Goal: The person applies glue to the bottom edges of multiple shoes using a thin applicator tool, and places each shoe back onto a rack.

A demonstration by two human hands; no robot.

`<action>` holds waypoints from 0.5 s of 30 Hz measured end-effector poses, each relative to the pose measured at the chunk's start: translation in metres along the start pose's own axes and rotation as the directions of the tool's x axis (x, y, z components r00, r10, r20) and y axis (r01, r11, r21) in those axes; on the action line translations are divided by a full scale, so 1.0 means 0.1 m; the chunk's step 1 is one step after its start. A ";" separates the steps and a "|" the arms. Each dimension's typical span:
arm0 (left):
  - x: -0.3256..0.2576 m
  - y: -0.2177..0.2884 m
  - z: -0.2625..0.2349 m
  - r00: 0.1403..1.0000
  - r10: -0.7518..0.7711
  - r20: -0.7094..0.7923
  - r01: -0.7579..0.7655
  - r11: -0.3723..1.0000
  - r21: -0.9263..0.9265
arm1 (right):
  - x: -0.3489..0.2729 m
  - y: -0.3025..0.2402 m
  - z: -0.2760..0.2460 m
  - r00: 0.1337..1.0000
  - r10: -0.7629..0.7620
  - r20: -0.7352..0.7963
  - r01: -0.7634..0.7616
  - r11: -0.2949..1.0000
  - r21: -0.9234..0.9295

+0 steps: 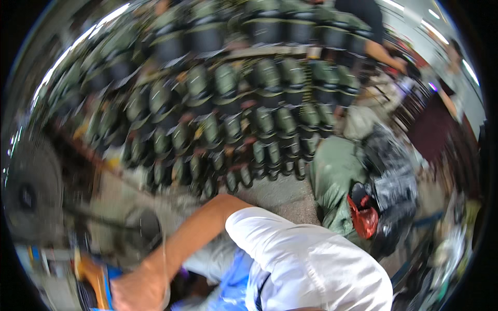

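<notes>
My right arm, in a white sleeve (306,249), bends at the elbow and reaches down to the lower left. At its end my right hand (137,290) looks closed, with its fingers mostly hidden and blurred. Against the fingers stands a curved orange-brown piece with a blue edge (96,282); its kind is unclear, and whether the hand grips it is hard to make out. A thin pale cord (165,262) hangs by the wrist. Below the forearm lies blue, shiny sheet-like material (233,280). My left hand is out of sight.
Racks of green-and-black boots (225,83) fill the far side in rows. A large fan (31,197) stands at left. Green sacks (337,171), black plastic bags (391,181) and a red bag (364,217) lie on the right. Another person's arm (384,52) reaches in at upper right.
</notes>
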State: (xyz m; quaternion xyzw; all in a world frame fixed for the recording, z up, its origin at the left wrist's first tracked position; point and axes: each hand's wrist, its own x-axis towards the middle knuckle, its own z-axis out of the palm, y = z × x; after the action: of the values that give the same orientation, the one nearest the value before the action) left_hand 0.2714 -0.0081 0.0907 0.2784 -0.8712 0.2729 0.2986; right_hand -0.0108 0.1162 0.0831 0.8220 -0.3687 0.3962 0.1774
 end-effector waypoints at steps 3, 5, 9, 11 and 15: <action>-0.32 -0.56 -0.22 0.940 -0.337 0.051 0.330 0.938 0.103 | 0.72 0.01 0.61 0.892 0.251 -0.376 -0.091 0.915 0.394; -0.19 -0.66 -0.25 0.889 -0.456 0.042 0.449 0.886 0.113 | 0.77 0.45 0.64 0.751 0.494 -0.439 -0.250 0.827 0.503; -0.18 -1.25 -0.27 0.887 -0.461 0.018 0.461 0.887 0.026 | 0.82 1.41 1.45 0.764 0.637 -0.105 -0.556 0.732 0.394; -0.28 -1.57 -0.32 0.866 -0.497 0.062 0.494 0.868 0.049 | 1.06 1.28 1.67 0.784 0.615 -0.080 -0.542 0.742 0.394; -0.05 -1.66 -0.13 0.882 -0.417 0.221 0.410 0.909 0.079 | 0.66 1.56 1.69 0.782 0.607 0.145 -0.589 0.642 0.491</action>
State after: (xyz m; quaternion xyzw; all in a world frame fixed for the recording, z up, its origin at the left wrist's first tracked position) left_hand 0.3870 -0.1134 0.1478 0.4920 -0.8165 0.1815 0.2416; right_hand -0.0120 -0.1166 0.0296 0.6635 -0.4974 0.5286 -0.1818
